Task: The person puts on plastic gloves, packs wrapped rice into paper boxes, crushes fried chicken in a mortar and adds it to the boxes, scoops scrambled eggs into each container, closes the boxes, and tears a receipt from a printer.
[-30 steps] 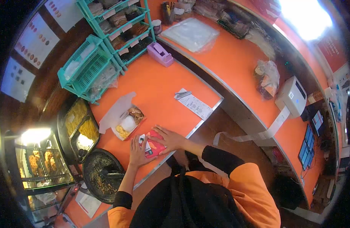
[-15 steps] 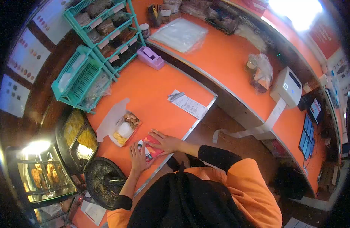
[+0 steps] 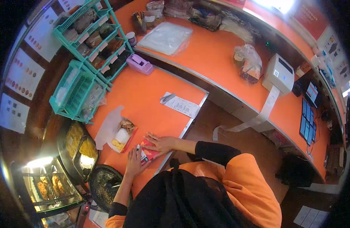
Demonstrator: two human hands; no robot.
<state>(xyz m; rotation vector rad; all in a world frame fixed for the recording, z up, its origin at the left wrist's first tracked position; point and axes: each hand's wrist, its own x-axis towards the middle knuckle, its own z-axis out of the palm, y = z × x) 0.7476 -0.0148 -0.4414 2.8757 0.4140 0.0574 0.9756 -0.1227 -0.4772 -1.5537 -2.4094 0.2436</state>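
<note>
A red, white and dark printed carton (image 3: 147, 152) lies at the near edge of the orange counter, held between my two hands. My left hand (image 3: 134, 164) grips its left side, fingers along the top. From the right, my right hand (image 3: 162, 144) reaches over the red face, its fingers pressing on it; the hand covers part of the carton. Just beyond stands an open food box (image 3: 134, 133) with a red side, holding white rice (image 3: 123, 136), yellow food and brown chopped pieces. White paper (image 3: 108, 127) spreads out from its left side.
A round dark pan (image 3: 105, 186) and a black tray with yellow food (image 3: 74, 140) stand at left, near a lit display case (image 3: 49, 186). Further back are a teal rack (image 3: 74, 89), a purple tape dispenser (image 3: 140, 64) and a receipt (image 3: 180, 104). A label printer (image 3: 278, 74) trails paper.
The view has shifted and turned slightly. Both hands stay on the carton, with the fingers a little repositioned; the food box has not visibly moved on the counter.
</note>
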